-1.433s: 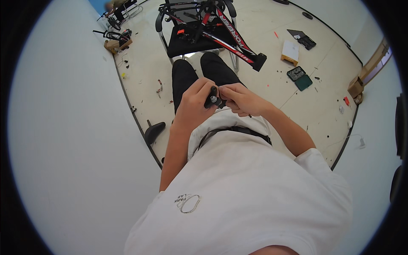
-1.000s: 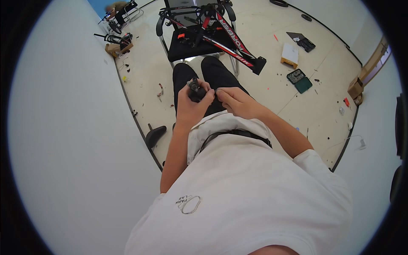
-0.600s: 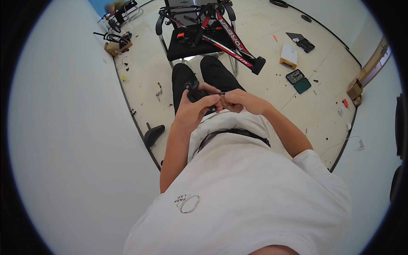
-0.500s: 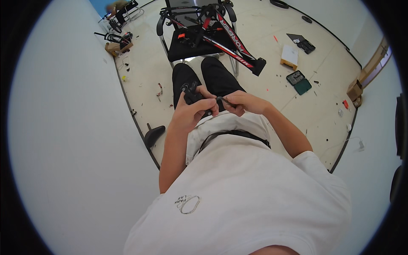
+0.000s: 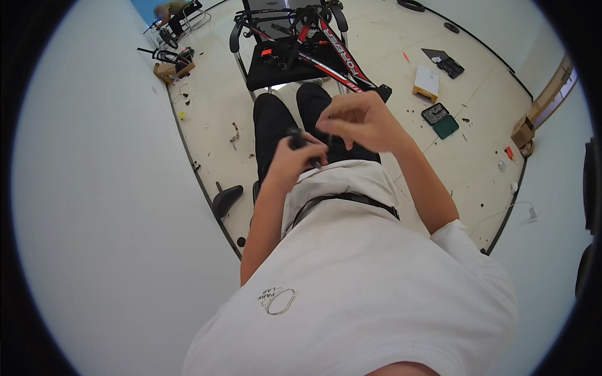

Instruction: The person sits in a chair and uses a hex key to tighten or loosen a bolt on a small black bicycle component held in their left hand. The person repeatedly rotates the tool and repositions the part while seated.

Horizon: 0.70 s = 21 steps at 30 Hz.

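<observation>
Part [image 5: 296,139], black, stubby, hard-looking, sits clamped in left hand [image 5: 293,161] above black trousers [image 5: 273,119]; right hand [image 5: 364,122] apparently pinches thin, dark, metallic-looking rod [image 5: 330,139], so best brace part, hold rod straight

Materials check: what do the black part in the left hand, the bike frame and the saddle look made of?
Black part: plastic or coated metal, dark finish; blur leaves it open. Bike frame: probably metal, painted black and red, judging by its smooth tubes. Saddle: likely a synthetic cover, judging by its smooth black, faintly shiny surface.
</observation>
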{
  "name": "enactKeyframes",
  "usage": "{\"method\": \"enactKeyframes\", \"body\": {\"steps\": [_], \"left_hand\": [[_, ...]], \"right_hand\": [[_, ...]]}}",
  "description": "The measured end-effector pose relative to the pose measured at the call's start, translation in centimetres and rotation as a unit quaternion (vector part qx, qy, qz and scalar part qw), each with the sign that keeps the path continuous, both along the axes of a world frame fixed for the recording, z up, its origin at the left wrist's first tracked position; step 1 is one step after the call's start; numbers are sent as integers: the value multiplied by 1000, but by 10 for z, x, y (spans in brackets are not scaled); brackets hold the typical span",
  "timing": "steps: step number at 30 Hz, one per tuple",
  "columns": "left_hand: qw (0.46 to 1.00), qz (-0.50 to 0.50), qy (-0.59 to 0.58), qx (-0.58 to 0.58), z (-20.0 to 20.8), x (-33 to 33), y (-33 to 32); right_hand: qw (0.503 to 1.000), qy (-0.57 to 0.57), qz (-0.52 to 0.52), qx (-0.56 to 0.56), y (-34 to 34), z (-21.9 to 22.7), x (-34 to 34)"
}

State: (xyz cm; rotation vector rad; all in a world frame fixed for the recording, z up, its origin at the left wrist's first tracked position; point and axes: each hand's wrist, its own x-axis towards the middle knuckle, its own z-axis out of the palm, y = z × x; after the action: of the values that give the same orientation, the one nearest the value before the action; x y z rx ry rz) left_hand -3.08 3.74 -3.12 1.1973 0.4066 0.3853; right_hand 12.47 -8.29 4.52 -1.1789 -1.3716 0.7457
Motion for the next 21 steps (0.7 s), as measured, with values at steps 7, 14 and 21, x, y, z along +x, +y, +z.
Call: {"method": "enactKeyframes", "body": {"steps": [7,14,21], "left_hand": [[969,87,-164,-165,13,-30,44],[942,-14,-206,-264,18,-21,22],[959,-9,-143,-244,14,-11,12]], "right_hand": [[991,-132,-5,-14,0,-41,-7],[995,-40,65,-59,55,-69,19],[996,11,84,-4,97,-55,15]]}}
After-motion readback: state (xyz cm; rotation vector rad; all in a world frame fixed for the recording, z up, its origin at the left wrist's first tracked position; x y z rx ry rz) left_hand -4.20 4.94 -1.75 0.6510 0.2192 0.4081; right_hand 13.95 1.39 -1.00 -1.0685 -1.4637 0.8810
